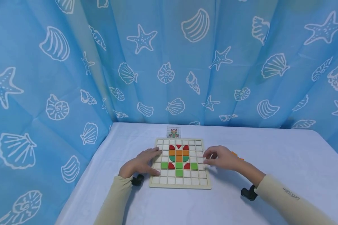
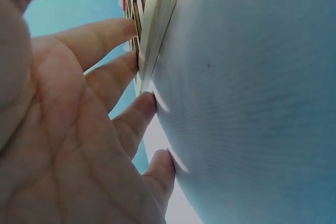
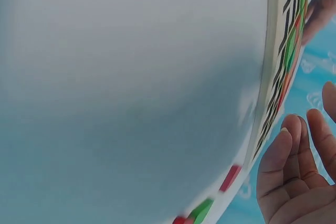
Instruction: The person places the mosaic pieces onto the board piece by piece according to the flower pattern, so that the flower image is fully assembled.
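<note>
A wooden grid board (image 1: 180, 187) lies on the white table, with coloured tiles in its cells forming a flower: red corner pieces and a triangle on top, orange squares (image 1: 179, 152), green curved pieces, and light green squares (image 1: 179, 172) as stem and sides. My left hand (image 1: 142, 162) spreads over the board's left edge; in the left wrist view its fingertips touch the rim and the cloth beside it. By the right edge, my right hand (image 1: 221, 158) hovers with fingers loosely bent. In the right wrist view, no piece shows between its thumb and fingers.
A small pattern card (image 1: 173, 132) lies just beyond the board's far edge. Loose orange pieces (image 1: 234, 153) show partly behind the right hand. The right wrist view has a loose red piece (image 3: 230, 178) and a green one (image 3: 200, 211) on the table. A blue shell-print curtain (image 1: 169, 62) hangs behind.
</note>
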The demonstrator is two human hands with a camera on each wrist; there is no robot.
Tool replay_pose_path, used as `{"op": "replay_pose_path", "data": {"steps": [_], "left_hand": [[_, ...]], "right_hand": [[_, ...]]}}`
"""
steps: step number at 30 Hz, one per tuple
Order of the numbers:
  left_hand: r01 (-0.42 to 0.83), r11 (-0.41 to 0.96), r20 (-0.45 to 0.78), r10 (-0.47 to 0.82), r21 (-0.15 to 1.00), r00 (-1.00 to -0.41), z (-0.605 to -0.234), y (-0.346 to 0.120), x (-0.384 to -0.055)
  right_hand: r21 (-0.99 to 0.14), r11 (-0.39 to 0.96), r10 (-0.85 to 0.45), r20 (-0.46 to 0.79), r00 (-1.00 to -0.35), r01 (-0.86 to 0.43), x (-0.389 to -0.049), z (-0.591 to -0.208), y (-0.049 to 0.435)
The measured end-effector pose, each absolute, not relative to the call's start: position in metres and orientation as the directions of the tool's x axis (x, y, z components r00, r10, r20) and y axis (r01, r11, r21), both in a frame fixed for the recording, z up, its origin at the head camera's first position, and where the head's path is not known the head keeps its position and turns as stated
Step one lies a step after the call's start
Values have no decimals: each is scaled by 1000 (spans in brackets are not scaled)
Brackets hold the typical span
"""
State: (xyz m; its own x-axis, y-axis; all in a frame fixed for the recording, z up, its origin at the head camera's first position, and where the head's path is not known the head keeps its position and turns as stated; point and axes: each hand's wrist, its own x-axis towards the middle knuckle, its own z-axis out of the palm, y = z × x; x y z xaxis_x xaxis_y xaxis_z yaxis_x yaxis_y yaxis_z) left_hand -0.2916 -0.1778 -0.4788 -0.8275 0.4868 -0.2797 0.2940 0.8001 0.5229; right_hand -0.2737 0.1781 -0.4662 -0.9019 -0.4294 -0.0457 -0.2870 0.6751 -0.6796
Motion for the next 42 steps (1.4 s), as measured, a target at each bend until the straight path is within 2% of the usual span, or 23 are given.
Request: {"op": "replay_pose_path", "data": {"steps": [9, 23, 37, 42], "left_hand": [[305, 804, -275, 488, 511, -828, -477, -178, -290], [301, 799, -267, 487, 520, -831, -482, -178, -292], [285, 810, -289, 476, 512, -831, -481, -178, -291], [295, 809, -281, 480, 508, -831, -482, -178, -293]], "right_hand": [[-664, 709, -351, -41, -935, -237, -262, -459, 213], [-632, 757, -240, -34, -970, -165, -265, -465, 256], [-656, 754, -222, -225, -949, -21, -272, -481, 304], [-656, 754, -238, -221, -946, -36, -274, -486, 307]]}}
